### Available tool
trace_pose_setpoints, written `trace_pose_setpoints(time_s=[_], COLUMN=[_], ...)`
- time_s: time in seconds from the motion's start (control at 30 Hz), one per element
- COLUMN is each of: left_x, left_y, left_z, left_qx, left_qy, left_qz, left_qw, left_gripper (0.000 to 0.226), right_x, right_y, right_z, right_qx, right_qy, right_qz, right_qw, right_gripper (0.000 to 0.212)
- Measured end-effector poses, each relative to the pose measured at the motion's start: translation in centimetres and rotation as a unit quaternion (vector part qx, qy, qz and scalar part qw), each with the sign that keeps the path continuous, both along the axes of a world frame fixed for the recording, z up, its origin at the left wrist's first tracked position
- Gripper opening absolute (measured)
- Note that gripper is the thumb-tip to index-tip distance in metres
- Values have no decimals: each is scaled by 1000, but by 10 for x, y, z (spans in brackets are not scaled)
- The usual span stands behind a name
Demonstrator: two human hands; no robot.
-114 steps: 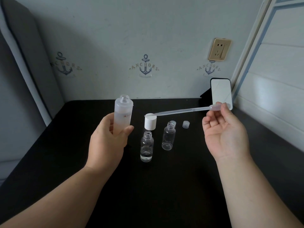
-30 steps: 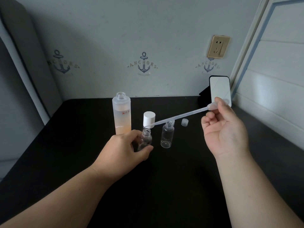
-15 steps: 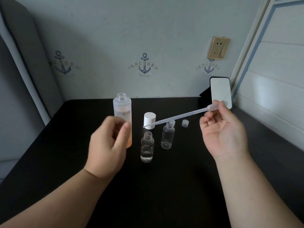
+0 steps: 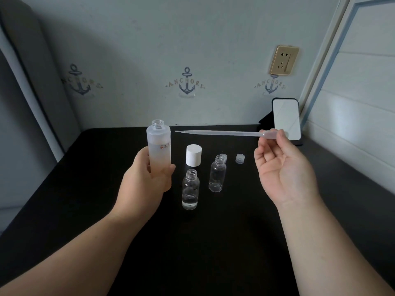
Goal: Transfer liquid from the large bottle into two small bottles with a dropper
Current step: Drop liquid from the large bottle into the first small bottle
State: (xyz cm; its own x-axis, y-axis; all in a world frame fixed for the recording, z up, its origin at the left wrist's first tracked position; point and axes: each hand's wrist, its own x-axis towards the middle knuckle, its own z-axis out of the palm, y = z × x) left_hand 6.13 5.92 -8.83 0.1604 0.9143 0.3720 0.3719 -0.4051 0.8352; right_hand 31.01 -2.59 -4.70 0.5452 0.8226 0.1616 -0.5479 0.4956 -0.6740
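Pinching the dropper [image 4: 218, 132] bulb in my right hand [image 4: 282, 167], I see its stem lying nearly level, tip pointing to nine o'clock just short of the open neck of the large bottle [image 4: 159, 150], which my left hand [image 4: 147, 180] grips upright.

The large bottle [image 4: 159, 146] stands upright at the left of the table [image 4: 213, 242], held by the left hand [image 4: 145, 180]; just right of it sits the big cap [image 4: 193, 155], and in front of that cap stands the near small bottle [image 4: 190, 190]. Further right of the large bottle is the far small bottle [image 4: 217, 173], with 2 small caps [image 4: 240, 158] behind it and to its right. The dropper [image 4: 222, 132] lies level in the air, its tip near the large bottle's mouth, its bulb in the right hand [image 4: 282, 167], and the phone [image 4: 286, 119] leans behind.
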Motion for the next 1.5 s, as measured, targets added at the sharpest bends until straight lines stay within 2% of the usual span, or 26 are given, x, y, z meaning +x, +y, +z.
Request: trace_pose_setpoints(time_s=[0.13, 0.4, 0.57, 0.7, 0.8, 0.97, 1.13, 1.5], left_x=[0, -1, -1, -2, -2, -3, -3, -1], left_y=[-2, -4, 0, 3, 3, 4, 5, 3], left_z=[2, 1, -2, -5, -4, -5, -6, -7], left_qx=[-2, 13, 37, 47, 60, 83, 90, 119], left_qy=[-21, -1, 17, 26, 38, 62, 83, 99], left_qz=[-17, -22, 7, 22, 29, 47, 52, 34], left_qw=[1000, 1000, 999, 998, 997, 994, 991, 987], left_gripper=[51, 53, 49, 47, 49, 53, 56, 62], right_x=[0, 2, 1, 2, 2, 2, 2, -10], right_y=[0, 0, -2, -5, -6, -6, -6, -2], right_z=[0, 0, 3, 6, 7, 7, 7, 1], right_qx=[12, 27, 24, 26, 26, 20, 28, 18], right_qy=[3, -9, -20, -31, -34, -64, -72, -147], right_qz=[2, -8, -36, -57, -66, -72, -73, -41], right_qw=[1000, 1000, 999, 998, 997, 995, 994, 988], right_gripper=[16, 17, 10, 18, 15, 13, 21, 11])
